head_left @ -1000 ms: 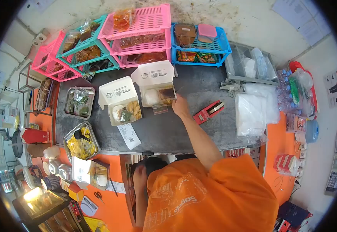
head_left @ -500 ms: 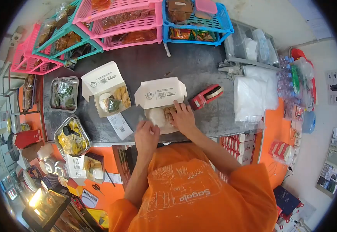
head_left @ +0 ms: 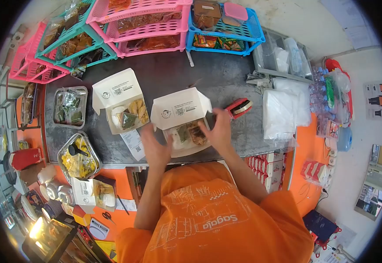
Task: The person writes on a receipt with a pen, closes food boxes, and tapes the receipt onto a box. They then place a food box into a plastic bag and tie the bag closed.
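Note:
An open white cardboard food box (head_left: 180,107) sits in front of me, its printed lid raised at the back. Inside lie white rice, a green leafy packet in clear plastic (head_left: 183,133) and a brown piece of food (head_left: 198,135). At the box's left side is my left hand (head_left: 156,146), open, with thumb and fingers apart. My right hand (head_left: 220,132) is at the right side, also open, its fingertips near the lid's right flap and its thumb over the box edge. Whether either hand presses on the cardboard, I cannot tell. Beyond my right fingers lies a red stapler-like tool (head_left: 239,108).
Left of my box stand another filled food box (head_left: 127,116) over a paper receipt (head_left: 133,144), a metal tray of green packets (head_left: 70,107) and a tray of yellow food (head_left: 79,157). Plastic baskets (head_left: 145,33) line the back. White plastic bags (head_left: 283,114) lie right.
My hands have moved apart to the box's two sides, and their fingers have spread. My right hand has left the brown food. The green packet now shows on the rice. The box has turned slightly.

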{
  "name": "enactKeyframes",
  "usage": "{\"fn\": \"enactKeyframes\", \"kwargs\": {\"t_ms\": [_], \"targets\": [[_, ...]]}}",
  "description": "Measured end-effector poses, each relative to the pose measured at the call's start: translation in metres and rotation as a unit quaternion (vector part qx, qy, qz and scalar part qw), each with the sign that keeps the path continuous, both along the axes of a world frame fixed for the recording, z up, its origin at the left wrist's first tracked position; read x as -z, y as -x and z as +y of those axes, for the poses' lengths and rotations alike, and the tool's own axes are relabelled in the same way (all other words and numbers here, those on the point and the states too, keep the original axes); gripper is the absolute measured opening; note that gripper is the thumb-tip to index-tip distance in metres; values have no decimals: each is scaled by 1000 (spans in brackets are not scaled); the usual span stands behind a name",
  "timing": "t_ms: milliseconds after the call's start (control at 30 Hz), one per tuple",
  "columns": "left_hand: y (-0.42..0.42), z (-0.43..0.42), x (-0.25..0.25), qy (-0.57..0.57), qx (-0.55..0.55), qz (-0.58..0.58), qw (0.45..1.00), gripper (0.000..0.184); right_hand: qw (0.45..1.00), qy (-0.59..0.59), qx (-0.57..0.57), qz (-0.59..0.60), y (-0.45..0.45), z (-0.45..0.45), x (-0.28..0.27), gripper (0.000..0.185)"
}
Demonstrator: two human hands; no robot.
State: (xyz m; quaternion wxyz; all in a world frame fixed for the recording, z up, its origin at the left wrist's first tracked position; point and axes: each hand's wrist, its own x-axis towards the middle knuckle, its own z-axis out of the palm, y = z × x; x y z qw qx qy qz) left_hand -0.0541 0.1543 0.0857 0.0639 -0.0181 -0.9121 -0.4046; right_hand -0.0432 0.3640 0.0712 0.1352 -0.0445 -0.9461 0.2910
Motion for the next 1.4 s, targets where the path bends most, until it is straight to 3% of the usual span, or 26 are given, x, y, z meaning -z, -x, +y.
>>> {"fn": "enactKeyframes", "kwargs": {"t_ms": [33,67,133,167,233,267,333,433,500,567,633,700,800,833,900,1033,1100,1233,1267,1300,1333,1367,1400], "targets": [[13,0,8,-24,-100,53,993,35,989,37,114,86,10,1,-1,31],[22,-6,18,-21,-97,44,994,35,989,38,117,78,17,4,2,31],[43,-20,37,-25,2,-60,998,31,949,112,116,-273,39,13,7,25],[42,-25,30,-27,2,-52,998,31,951,110,116,-265,36,20,3,25],[22,-46,13,11,18,-141,990,22,948,125,40,-289,14,42,-5,21],[1,-57,29,-20,69,-89,993,21,948,127,39,-289,-7,46,6,21],[-31,-63,65,-51,120,-41,991,20,997,-33,-68,-27,-48,50,39,25],[-55,-37,74,-40,65,-94,993,22,993,34,-37,-102,-57,34,46,27],[-57,-20,57,-135,2,-195,971,29,989,33,4,-143,-60,24,34,25],[-57,-17,57,-157,3,-199,967,29,982,29,48,-183,-62,24,30,24],[-60,-33,89,-53,102,-113,987,27,933,288,70,-204,-71,27,39,19],[-60,-43,97,-48,131,-69,988,31,928,333,47,-158,-77,28,60,20],[-61,-56,90,-176,226,-238,928,39,924,367,31,-105,-84,26,68,24],[-62,-56,88,-178,242,-236,924,39,927,359,38,-99,-83,27,66,26],[-64,-55,85,-333,193,-332,861,40,927,350,55,-125,-84,31,65,27],[-62,-55,79,-337,124,-399,844,49,870,458,-6,-184,-85,47,65,35],[-61,-52,78,-386,42,-445,807,60,744,621,-23,-247,-83,61,53,37],[-35,-53,78,-299,50,-451,839,64,675,656,31,-338,-68,60,33,47],[-22,-58,79,-154,148,-465,859,67,800,435,0,-414,-62,60,21,52],[-11,-61,79,-4,240,-464,852,71,869,182,-27,-459,-57,60,11,58],[-18,-58,78,61,194,-353,913,92,871,183,-27,-454,-55,56,5,58],[-20,-48,73,62,194,-351,914,92,910,140,-48,-387,-59,50,0,63],[-22,-37,63,58,236,-218,945,99,941,96,-68,-318,-61,45,-1,68]]}}
